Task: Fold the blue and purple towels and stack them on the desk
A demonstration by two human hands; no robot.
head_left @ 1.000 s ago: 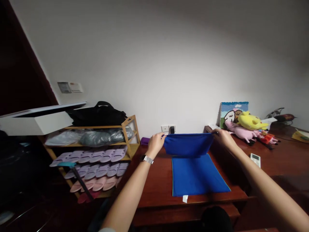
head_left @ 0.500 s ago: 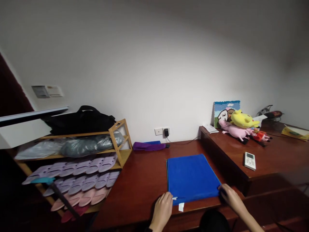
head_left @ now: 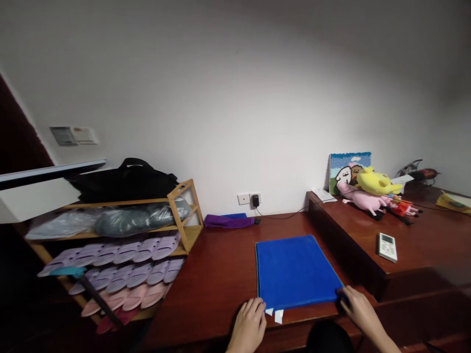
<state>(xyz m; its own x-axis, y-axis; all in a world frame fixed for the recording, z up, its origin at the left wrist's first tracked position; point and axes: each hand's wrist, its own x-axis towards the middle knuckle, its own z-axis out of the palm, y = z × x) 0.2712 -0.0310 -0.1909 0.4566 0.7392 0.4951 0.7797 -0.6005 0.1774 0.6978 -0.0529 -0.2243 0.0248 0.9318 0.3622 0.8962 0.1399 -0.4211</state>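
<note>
A blue cloth [head_left: 296, 272], folded into a rough square, lies flat on the red-brown table [head_left: 206, 279]. White tags [head_left: 278, 316] stick out from its near left edge. At the cloth's near left corner is my left hand [head_left: 249, 321], its fingers together and curled over the edge, closed on that corner. My right hand [head_left: 356, 306] is at the near right corner, its fingers closed round the cloth there. The fingertips of both hands are partly hidden.
Behind the cloth, a folded purple cloth [head_left: 230, 221] lies by the wall below a plugged-in adapter [head_left: 255, 200]. A higher surface on the right holds a remote [head_left: 387, 247] and plush toys [head_left: 377, 182]. At the left stands a wooden rack [head_left: 191, 235] with slippers.
The view has shifted slightly. The cloth's near edge is flatter and straighter, and the tags show more clearly beside my left hand. Both hands stay at the near corners.
</note>
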